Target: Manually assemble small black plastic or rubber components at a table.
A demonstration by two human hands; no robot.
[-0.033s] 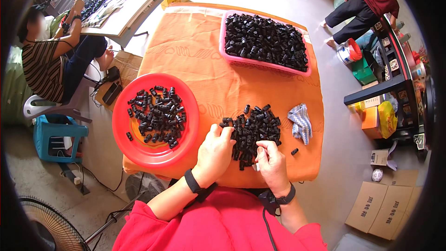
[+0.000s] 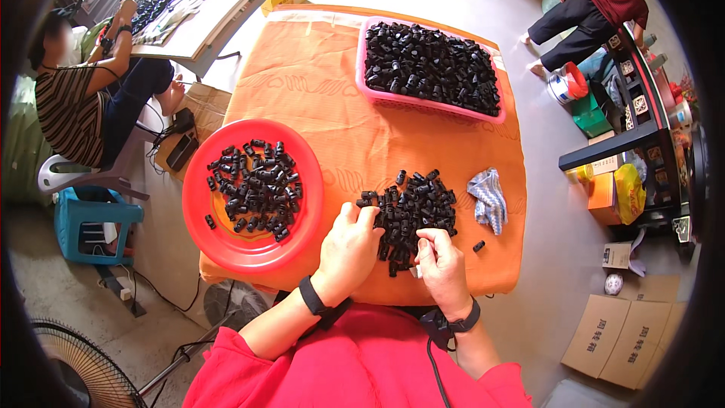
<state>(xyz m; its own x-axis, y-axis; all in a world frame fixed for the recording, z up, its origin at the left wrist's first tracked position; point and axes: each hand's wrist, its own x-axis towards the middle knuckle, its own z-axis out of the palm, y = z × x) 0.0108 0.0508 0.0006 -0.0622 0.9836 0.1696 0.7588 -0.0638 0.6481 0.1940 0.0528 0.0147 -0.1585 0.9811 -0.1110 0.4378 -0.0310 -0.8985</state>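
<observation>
A loose pile of small black cylindrical plastic pieces [image 2: 417, 215], resembling cord locks, lies on the orange tablecloth [image 2: 325, 113] before me. At its near left edge is my left hand [image 2: 347, 251], its fingers curled together; whatever they pinch is hidden. My right hand [image 2: 441, 266] is closed at the pile's near right edge, thumb against the fingers. Something small and pale shows by its fingertips, too little to name. To the left, a red round plate [image 2: 198, 219] bears many such black pieces. Beyond the pile, a pink basket [image 2: 423, 109] is heaped with small black parts.
Right of the pile lie a crumpled blue-and-white cloth [image 2: 489, 200] and one stray black piece [image 2: 479, 246]. A seated person [image 2: 75, 106] works at another table on the left. Another person [image 2: 596, 7] stands far right near a dark shelf [image 2: 612, 143]. A fan [image 2: 83, 366] stands lower left.
</observation>
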